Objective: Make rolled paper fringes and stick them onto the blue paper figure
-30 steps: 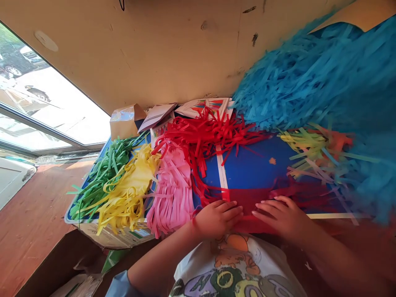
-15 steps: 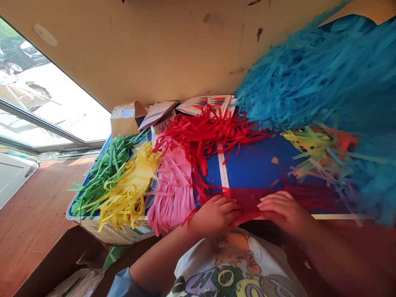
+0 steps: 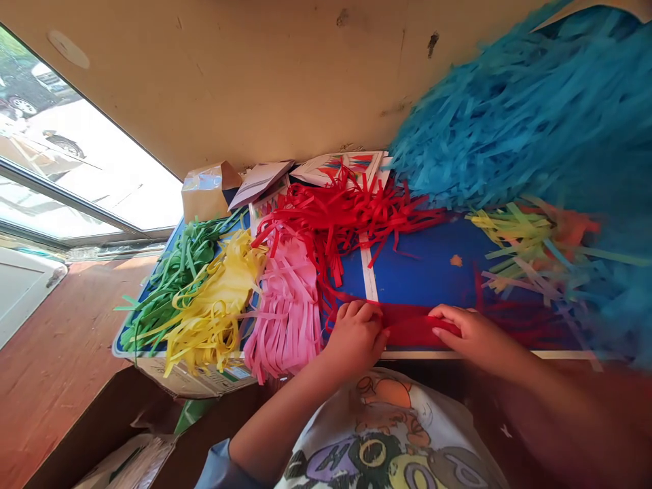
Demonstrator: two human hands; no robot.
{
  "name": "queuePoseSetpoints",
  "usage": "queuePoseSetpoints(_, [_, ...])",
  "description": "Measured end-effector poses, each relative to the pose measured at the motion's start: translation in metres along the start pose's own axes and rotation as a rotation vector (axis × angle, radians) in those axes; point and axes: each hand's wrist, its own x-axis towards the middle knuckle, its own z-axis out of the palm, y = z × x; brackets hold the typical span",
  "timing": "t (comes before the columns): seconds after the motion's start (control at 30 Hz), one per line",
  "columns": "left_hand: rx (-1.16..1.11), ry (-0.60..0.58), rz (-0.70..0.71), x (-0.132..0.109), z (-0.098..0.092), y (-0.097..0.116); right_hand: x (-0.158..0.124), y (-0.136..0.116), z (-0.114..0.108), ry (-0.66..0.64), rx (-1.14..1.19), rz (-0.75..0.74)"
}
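Note:
A folded band of red paper [image 3: 407,329] lies along the near edge of the blue board [image 3: 422,268]. My left hand [image 3: 356,336] is curled on the band's left end, fingers closed over it. My right hand [image 3: 471,336] presses and pinches the band's right part, fingers together. Behind the hands a heap of red paper strips [image 3: 346,214] spreads over the board.
Left of my hands lie bunches of pink strips [image 3: 288,302], yellow strips [image 3: 214,305] and green strips [image 3: 173,275]. A big mound of blue strips [image 3: 530,115] fills the right, with mixed coloured strips [image 3: 530,238] below it. A brown box [image 3: 206,193] and booklets [image 3: 336,166] stand at the back wall.
Both hands went from lying flat on the red paper to gripping it, and moved a little away from my body onto the board. The red paper now looks folded into a narrower band.

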Motion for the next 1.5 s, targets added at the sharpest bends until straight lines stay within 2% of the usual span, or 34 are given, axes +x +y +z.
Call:
queuePoseSetpoints(0.17, [0.194, -0.012, -0.044, 0.008, -0.002, 0.004, 0.004, -0.008, 0.002, 0.134, -0.284, 0.094])
queuePoseSetpoints(0.37, [0.321, -0.132, -0.029, 0.023, -0.005, 0.003, 0.004, -0.024, -0.001, 0.062, -0.539, 0.177])
queuePoseSetpoints(0.5, [0.324, -0.171, -0.023, 0.027, -0.006, 0.002, 0.004, -0.032, 0.001, 0.116, -0.638, 0.17])
queuePoseSetpoints(0.63, [0.331, -0.194, -0.007, 0.03, -0.008, 0.002, 0.008, -0.028, 0.002, 0.226, -0.567, 0.129])
queuePoseSetpoints(0.73, [0.322, -0.175, -0.004, 0.03, -0.01, 0.001, 0.012, -0.019, 0.003, 0.238, -0.407, 0.083])
queuePoseSetpoints(0.83, [0.313, -0.083, -0.012, 0.031, -0.015, 0.002, 0.014, -0.012, 0.003, 0.254, -0.315, 0.072])
queuePoseSetpoints(0.93, [0.304, 0.0, 0.038, 0.034, -0.019, 0.005, 0.013, -0.01, 0.003, 0.268, -0.299, 0.06])
queuePoseSetpoints(1.0, [0.252, -0.05, 0.102, 0.04, -0.02, 0.006, 0.012, -0.01, 0.004, 0.286, -0.323, 0.048])
queuePoseSetpoints(1.1, [0.139, -0.229, 0.164, 0.049, -0.019, 0.004, 0.011, -0.013, 0.005, 0.336, -0.411, 0.056])
queuePoseSetpoints(1.17, [0.111, -0.3, 0.171, 0.053, -0.018, 0.002, 0.009, -0.016, 0.006, 0.364, -0.486, 0.077])
queuePoseSetpoints(1.33, [0.174, -0.271, 0.151, 0.053, -0.015, 0.004, 0.008, -0.019, 0.007, 0.402, -0.607, 0.109])
queuePoseSetpoints(1.5, [0.266, -0.218, 0.069, 0.045, -0.009, 0.007, 0.01, -0.017, 0.005, 0.343, -0.627, 0.112])
